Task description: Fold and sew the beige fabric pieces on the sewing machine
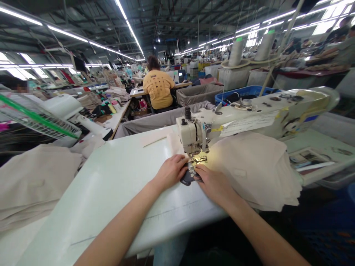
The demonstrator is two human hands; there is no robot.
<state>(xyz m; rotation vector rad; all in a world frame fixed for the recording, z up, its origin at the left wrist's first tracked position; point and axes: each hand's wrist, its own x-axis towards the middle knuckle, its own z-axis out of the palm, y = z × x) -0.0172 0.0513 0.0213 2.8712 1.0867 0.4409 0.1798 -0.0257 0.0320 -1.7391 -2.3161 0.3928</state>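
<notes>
A white sewing machine (191, 133) stands on the pale green table (124, 173), its needle area lit yellow. Just left of the presser foot, my left hand (172, 170) rests with bent fingers on a beige fabric piece (174, 144) that runs back behind the machine head. On the other side, my right hand (212, 183) has its fingertips pressed together beside the metal plate (191, 173); what lies under them is too small to make out. A stack of beige fabric pieces (252, 170) lies right of the needle, under the machine arm.
More beige fabric (39, 181) is piled at the left. Behind the table are a grey cloth bin (149, 120), a blue basket (249, 90) and thread cones (236, 51). A person in a yellow shirt (158, 88) sits ahead, facing away.
</notes>
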